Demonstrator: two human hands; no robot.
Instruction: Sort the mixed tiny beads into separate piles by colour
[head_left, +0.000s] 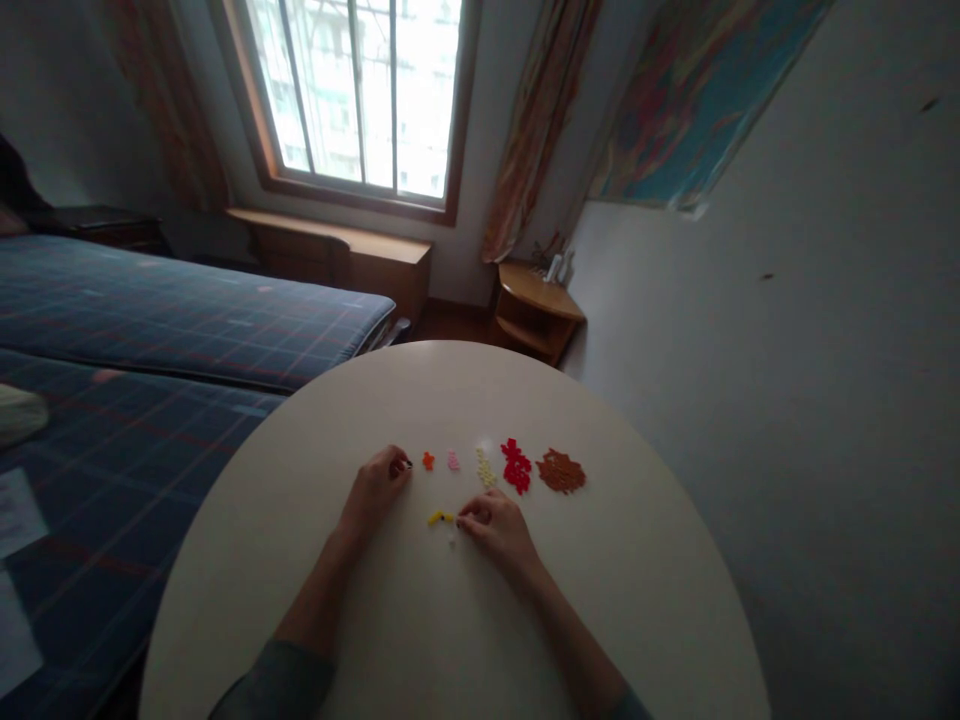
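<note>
My left hand (381,486) rests on the table left of the row of small pieces, its fingers closed in a pinch at a small black piece (409,464). Fingers pressed together, my right hand (495,524) is low over the table beside a short bent line of yellow pieces (435,518) with a dark spot in it. Whatever its fingertips hold is too small to make out. A small white piece (451,542) lies just below the yellow ones. Beyond the hands are orange pieces (428,460), pink pieces (453,460), pale yellow pieces (485,467), red pieces (517,468) and a brown pile (561,471).
The round cream table (600,600) fills the front. To its left stands a bed with a blue plaid mattress (187,300). A wooden corner shelf (540,290) and a low desk (382,245) stand behind, below the window. A white wall (750,380) is close on the right.
</note>
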